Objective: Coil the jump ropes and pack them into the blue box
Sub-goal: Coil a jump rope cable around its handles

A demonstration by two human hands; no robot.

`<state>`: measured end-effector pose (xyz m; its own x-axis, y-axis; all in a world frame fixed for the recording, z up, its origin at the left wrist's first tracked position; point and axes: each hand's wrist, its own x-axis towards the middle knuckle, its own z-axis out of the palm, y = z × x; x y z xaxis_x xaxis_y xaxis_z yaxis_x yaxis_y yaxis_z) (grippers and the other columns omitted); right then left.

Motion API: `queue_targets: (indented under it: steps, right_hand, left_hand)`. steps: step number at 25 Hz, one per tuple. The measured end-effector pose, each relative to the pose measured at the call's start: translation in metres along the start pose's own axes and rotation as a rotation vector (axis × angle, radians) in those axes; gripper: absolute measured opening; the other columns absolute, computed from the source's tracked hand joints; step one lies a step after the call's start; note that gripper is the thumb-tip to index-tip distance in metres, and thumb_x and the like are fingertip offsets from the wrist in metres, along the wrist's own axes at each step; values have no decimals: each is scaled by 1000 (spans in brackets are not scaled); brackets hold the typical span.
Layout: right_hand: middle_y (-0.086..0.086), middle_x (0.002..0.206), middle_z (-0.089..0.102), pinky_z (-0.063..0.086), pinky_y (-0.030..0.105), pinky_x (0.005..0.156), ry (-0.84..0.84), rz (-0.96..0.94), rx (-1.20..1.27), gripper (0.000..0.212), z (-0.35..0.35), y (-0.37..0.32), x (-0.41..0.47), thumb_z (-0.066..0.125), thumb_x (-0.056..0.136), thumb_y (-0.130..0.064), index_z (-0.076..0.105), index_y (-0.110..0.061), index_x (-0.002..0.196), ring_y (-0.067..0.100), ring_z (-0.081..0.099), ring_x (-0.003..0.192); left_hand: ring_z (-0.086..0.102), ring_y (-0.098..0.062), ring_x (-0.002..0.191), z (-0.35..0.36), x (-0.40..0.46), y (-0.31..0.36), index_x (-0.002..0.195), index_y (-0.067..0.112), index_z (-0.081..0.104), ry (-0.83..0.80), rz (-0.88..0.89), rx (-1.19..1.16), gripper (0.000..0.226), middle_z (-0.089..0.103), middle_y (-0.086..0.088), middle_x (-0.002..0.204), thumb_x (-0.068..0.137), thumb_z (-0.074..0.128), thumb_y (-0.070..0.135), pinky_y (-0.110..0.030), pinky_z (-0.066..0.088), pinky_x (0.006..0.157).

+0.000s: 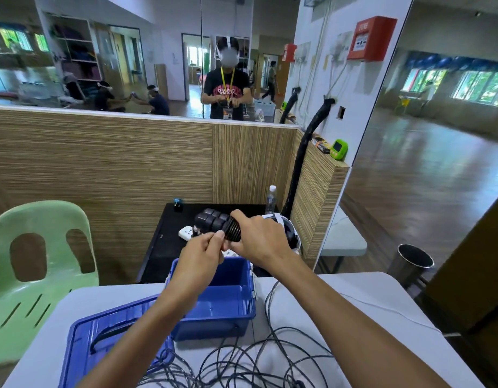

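My right hand (260, 238) grips a black ribbed jump rope handle (232, 229), held up above the open blue box (228, 306). Close against it on the left, my left hand (204, 252) pinches something thin by the handle's end; I cannot tell exactly what. Thin dark jump rope cord (250, 357) lies in tangled loops on the white table (354, 317) near the front edge, and one strand runs up along the box's right side. The box's inside looks bare. Its blue lid (102, 340) with a black handle rests flat to the left of the box.
A green plastic chair (37, 264) stands at the left. Behind the box is a black table (169, 242) holding a power strip, dark blocks, a water bottle (271, 200) and a white headset (289, 231). A metal bin (413, 264) stands at the right. A mirror wall faces me.
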<state>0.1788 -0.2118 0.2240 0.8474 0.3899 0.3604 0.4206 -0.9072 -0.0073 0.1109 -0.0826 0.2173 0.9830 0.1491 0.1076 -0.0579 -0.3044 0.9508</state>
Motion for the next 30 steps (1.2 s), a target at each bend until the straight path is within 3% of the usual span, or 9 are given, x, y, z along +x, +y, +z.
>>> queue_targets:
  steps: [6,9,13,16,19,21,24,27,30]
  right_hand:
    - [4,91,70,52,37,69,8,42,117,57,-1,5,1,58,82,-64,47,-29,125,31,66,85]
    - [2,92,70,55,39,74,-29,-8,159,52,-5,5,-2,63,79,-56,51,-31,122,28,66,87]
    - [-3,94,68,54,37,76,-114,-74,247,49,-14,7,-7,69,76,-52,56,-33,120,22,64,88]
    - [-10,90,66,54,36,76,-181,-145,378,53,-23,12,-9,72,72,-63,58,-35,115,13,62,83]
    - [-12,86,66,53,31,74,-155,-250,283,65,-27,4,-15,56,67,-86,59,-38,111,8,63,79]
    - [-11,83,66,55,34,72,-142,-278,276,63,-25,1,-19,50,70,-87,59,-39,110,8,63,76]
    - [-10,86,66,55,35,73,-192,-349,325,50,-22,-1,-24,56,78,-75,56,-39,113,8,63,77]
    - [-9,93,66,54,36,73,-204,-422,297,50,-26,-2,-28,56,81,-69,53,-35,118,12,63,80]
    - [-6,90,67,52,36,68,-197,-501,206,51,-21,-6,-36,50,80,-70,56,-30,110,17,63,77]
  left_hand:
    - [29,-9,45,-5,-15,-42,71,8,51,-149,90,-143,39,38,4,49,102,40,29,-17,26,43]
    - [38,-4,52,-5,-9,-63,70,9,49,-98,182,-50,35,45,5,54,102,41,20,-12,34,50]
    - [41,-9,57,-6,6,-79,78,12,53,-158,218,158,31,50,-1,60,103,40,22,-23,37,56]
    - [48,-7,60,-12,17,-80,78,18,56,-214,171,237,30,56,1,65,103,40,16,-19,41,62]
    - [44,6,65,-24,28,-77,77,34,45,-210,180,472,32,47,19,73,101,44,11,-11,39,66]
    - [51,3,74,-38,39,-72,84,31,51,-285,200,499,26,53,17,81,98,48,10,-14,44,74]
    - [63,-17,84,-54,58,-64,93,20,64,-413,400,582,9,67,2,89,91,55,16,-44,51,80]
    - [62,-7,81,-67,72,-55,91,29,64,-397,629,788,17,65,10,87,96,48,34,-37,52,75]
    - [60,-16,75,-75,87,-34,93,17,61,-299,957,1093,60,62,3,84,98,17,58,-32,48,59]
